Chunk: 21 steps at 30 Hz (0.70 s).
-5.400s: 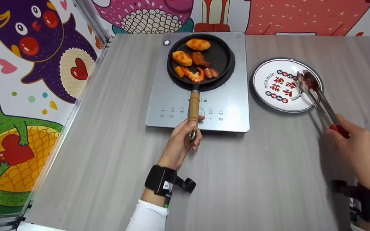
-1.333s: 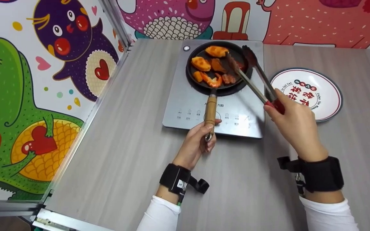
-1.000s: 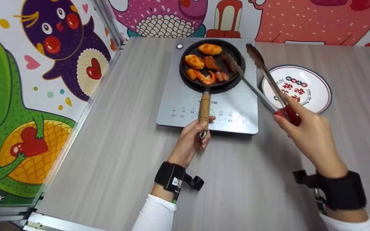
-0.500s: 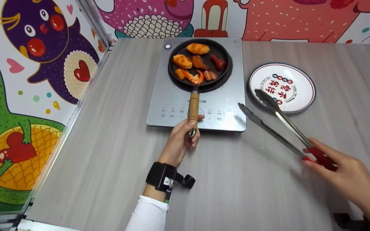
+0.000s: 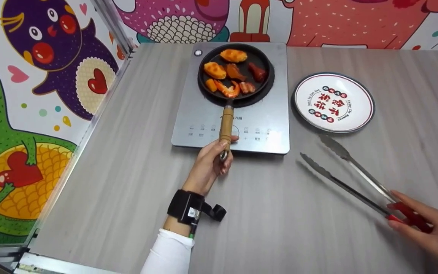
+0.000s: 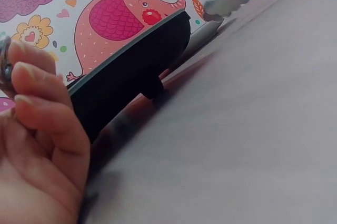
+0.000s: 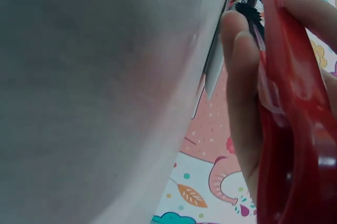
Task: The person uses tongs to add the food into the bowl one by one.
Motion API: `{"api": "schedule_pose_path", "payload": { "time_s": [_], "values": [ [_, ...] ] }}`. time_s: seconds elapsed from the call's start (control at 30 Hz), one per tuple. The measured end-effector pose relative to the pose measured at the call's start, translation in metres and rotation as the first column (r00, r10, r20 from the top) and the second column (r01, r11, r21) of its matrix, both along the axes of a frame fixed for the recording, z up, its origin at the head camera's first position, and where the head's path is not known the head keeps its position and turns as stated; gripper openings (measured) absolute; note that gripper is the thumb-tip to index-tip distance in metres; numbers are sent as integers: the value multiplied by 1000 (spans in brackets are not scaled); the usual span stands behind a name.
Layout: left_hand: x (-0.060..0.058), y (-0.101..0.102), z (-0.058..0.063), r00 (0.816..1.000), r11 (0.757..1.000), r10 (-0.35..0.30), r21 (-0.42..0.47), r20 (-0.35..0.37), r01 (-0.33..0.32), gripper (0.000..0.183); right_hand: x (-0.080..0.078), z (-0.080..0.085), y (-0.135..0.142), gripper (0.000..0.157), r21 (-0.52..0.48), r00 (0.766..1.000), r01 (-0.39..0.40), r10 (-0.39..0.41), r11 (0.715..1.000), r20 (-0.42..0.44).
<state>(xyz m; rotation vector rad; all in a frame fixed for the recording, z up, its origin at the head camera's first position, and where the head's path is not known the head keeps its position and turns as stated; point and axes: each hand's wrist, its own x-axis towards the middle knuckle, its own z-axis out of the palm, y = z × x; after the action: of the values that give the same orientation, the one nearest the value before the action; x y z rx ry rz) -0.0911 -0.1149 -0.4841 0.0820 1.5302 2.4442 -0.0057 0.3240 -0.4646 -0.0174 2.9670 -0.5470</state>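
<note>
My left hand [image 5: 207,167] grips the wooden handle [image 5: 226,121] of a small black frying pan [image 5: 256,57]. The pan sits on a silver induction cooker [image 5: 194,118]. In it lie a dark red drumstick [image 5: 257,72] at the right, a shrimp [image 5: 229,91], a bacon-like piece [image 5: 247,87] and several orange and brown pieces. My right hand [image 5: 430,228] holds metal tongs [image 5: 371,177] by their red grips [image 7: 295,77], thumb and fingers on either side. The tongs' arms are spread, with nothing between their tips, low over the table in front of the plate.
A white plate [image 5: 359,99] with red lettering and a dark rim stands right of the cooker, bearing no food. Cartoon-printed walls [image 5: 329,24] bound the grey table [image 5: 264,213] at the back and left, with a metal frame post [image 5: 114,24] at their corner.
The tongs picked a reddish piece off the plate, set it down in the pan as the drumstick and let go. My right hand then drew back right and nearer; my left hand kept its grip.
</note>
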Motion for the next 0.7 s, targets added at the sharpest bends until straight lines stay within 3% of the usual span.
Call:
{"api": "schedule_pose_path", "payload": {
  "time_s": [0.23, 0.47, 0.7],
  "values": [
    [2, 3, -4, 1000, 1000, -5, -24, 6, 5, 46, -1, 6, -6, 68, -34, 991, -80, 76, 996, -109],
    [3, 5, -7, 1000, 999, -17, -29, 22, 18, 46, 5, 1, -10, 69, 110, 996, -84, 87, 990, -31],
    [0, 10, -6, 1000, 999, -15, -28, 21, 16, 46, 7, 3, -15, 60, 177, 983, -95, 120, 980, -136]
  ]
}}
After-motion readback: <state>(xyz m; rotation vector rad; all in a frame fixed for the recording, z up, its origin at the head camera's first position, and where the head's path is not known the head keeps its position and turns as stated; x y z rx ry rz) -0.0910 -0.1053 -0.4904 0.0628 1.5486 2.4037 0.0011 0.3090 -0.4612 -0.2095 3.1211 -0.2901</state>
